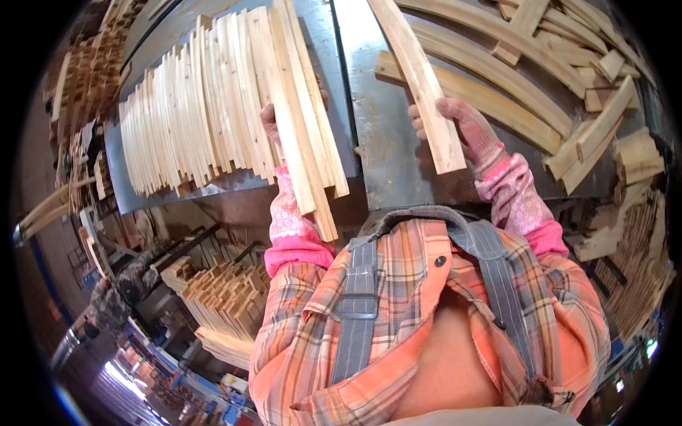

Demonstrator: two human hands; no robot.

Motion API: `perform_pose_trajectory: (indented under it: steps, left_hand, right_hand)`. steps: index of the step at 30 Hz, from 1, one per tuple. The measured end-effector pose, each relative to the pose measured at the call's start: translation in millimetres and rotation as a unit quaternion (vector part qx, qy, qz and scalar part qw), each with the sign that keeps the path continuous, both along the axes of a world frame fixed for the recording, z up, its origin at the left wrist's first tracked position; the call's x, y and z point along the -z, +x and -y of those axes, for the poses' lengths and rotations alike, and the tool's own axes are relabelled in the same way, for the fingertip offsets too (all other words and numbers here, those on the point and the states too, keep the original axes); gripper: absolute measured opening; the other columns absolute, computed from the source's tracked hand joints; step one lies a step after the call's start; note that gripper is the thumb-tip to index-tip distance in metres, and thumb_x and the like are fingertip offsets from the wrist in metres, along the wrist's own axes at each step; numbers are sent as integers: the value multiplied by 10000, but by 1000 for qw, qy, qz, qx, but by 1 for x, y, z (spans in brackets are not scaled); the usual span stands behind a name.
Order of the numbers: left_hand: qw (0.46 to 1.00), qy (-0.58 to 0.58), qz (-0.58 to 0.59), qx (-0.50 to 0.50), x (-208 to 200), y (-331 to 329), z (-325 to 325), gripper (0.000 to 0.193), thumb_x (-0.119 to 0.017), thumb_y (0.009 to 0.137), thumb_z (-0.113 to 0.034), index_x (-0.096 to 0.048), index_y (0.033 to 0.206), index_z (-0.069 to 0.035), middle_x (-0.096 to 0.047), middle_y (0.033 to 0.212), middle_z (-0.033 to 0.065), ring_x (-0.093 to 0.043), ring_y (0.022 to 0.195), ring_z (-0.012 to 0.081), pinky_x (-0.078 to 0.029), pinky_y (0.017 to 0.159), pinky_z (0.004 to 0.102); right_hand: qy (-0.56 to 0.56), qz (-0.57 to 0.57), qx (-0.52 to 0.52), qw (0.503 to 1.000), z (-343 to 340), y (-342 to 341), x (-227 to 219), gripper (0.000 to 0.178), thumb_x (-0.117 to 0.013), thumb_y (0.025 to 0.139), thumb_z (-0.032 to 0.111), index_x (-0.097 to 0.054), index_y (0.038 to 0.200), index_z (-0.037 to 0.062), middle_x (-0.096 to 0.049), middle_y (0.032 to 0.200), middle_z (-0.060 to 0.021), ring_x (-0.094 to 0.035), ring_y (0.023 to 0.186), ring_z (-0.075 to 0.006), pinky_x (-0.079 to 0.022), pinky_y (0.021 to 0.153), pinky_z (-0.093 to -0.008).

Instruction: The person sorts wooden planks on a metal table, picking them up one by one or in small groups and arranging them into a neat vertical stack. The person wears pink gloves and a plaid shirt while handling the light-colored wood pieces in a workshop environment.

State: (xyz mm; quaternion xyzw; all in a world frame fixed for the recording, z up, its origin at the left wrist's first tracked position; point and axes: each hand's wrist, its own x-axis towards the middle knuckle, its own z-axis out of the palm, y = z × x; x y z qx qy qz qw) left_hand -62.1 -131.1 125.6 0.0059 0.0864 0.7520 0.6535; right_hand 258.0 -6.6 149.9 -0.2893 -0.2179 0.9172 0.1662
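Observation:
My left hand (270, 123) is closed around a small bundle of long wooden strips (293, 131), which hides most of the palm; fingertips show on both sides. The bundle's near ends stick out past the table edge, over my pink sleeve. To its left, a tight row of similar pale strips (192, 106) lies side by side on the metal table (391, 167). My right hand (474, 133) grips a single wooden strip (420, 71) near its near end, thumb on top and fingers curled under the left edge. This strip slants away toward the far left.
Several curved wooden boards (490, 106) lie on the table to the right, beside a jumble of offcuts (597, 92). A stack of wood pieces (224, 298) stands below the table at the left. Another person (128, 280) in patterned clothing is farther left.

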Motion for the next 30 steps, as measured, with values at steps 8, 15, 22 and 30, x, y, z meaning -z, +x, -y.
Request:
perform_pose_trajectory:
  steps: [8, 15, 22, 30]
  left_hand:
    - [678, -426, -599, -2, -6, -45, -21, 369, -709, 813, -309, -732, 1049, -27, -761, 1035, 163, -733, 1002, 301, -562, 876, 421]
    - [158, -310, -937, 9, -6, 1, -22, 860, -803, 731, -395, -521, 1449, -14, -526, 1469, 256, -482, 1377, 433, -390, 1154, 481]
    - [144, -323, -935, 30, 16, -10, -5, 818, -781, 755, -316, -503, 1448, 17, -466, 1523, 250, -423, 1425, 429, -347, 1193, 477]
    - [745, -286, -578, 173, -3, 110, -29, 208, -709, 992, -185, -622, 1127, -53, -663, 967, 51, -615, 822, 131, -533, 685, 293]
  right_hand:
    - [287, 253, -97, 919, 32, -73, 25, 346, -693, 921, 274, -711, 1100, -22, -723, 917, -122, -679, 842, -202, -561, 774, -355]
    - [451, 305, -375, 750, 99, -189, 50, 601, -714, 849, 432, -650, 1260, -2, -706, 1181, -270, -670, 1164, -422, -515, 1024, -479]
    - [532, 612, -231, 537, -35, -9, 9, 241, -696, 832, 80, -754, 1061, 35, -754, 1048, -236, -746, 993, -389, -600, 846, -487]
    - [499, 568, -289, 587, -51, 67, 0, 504, -793, 762, 487, -791, 978, 32, -760, 955, -224, -748, 933, -373, -586, 844, -464]
